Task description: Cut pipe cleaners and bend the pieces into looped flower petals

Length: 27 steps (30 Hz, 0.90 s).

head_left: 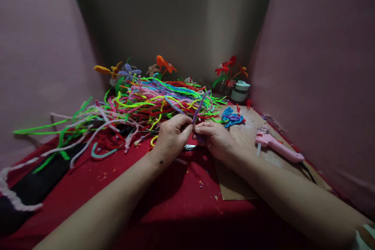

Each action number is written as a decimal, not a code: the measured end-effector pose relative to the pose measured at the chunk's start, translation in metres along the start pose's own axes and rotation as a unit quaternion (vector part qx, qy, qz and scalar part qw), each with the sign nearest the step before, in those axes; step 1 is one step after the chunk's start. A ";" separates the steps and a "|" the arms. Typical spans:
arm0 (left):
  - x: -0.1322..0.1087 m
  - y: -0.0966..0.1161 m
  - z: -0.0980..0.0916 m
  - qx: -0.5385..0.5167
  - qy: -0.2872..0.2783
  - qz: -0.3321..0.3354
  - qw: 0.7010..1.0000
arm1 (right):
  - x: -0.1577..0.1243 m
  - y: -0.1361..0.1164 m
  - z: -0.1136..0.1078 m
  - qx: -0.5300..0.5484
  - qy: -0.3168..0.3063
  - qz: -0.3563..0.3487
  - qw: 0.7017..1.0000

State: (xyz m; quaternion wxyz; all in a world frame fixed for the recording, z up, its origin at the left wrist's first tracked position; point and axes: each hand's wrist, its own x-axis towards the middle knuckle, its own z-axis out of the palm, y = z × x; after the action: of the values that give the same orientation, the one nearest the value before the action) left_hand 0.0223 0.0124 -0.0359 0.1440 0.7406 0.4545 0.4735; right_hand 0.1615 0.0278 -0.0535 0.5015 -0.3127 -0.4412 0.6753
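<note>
A purple pipe cleaner [200, 107] stands up slantwise from between my fingers. My left hand [174, 136] pinches it near its lower part, thumb against forefinger. Close against it, my right hand [216, 137] pinches the same pipe cleaner, and some more purple shows under the fingertips. Below the hands lies a pair of scissors, its metal blade [190, 147] partly covered by my left hand and its yellow handle [153, 140] to the left. Behind the hands spreads a large heap of coloured pipe cleaners [164, 97].
On the brown board [238, 187] at right lie a pink glue gun [278, 146] and a blue and purple pipe-cleaner flower [232, 118]. A lidded jar [240, 91] and red flowers [224, 68] stand behind. Loose pipe cleaners trail left across the red cloth [172, 191].
</note>
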 end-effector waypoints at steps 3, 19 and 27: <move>0.001 -0.005 -0.005 0.053 -0.029 0.077 0.995 | 0.000 0.000 -0.001 -0.017 0.002 -0.002 1.000; 0.005 0.007 -0.032 0.108 -0.202 -0.035 0.973 | -0.017 -0.015 0.007 -0.349 -0.052 -0.101 0.930; 0.006 0.000 -0.022 -0.381 -0.219 -0.386 0.811 | -0.026 -0.005 0.005 -0.541 -0.017 -0.450 0.710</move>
State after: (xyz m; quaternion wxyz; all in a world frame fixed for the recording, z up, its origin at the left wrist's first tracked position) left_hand 0.0050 0.0125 -0.0215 0.6816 0.4736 0.4426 0.3395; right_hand 0.1669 0.0025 -0.0478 0.4831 -0.2831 -0.8283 0.0205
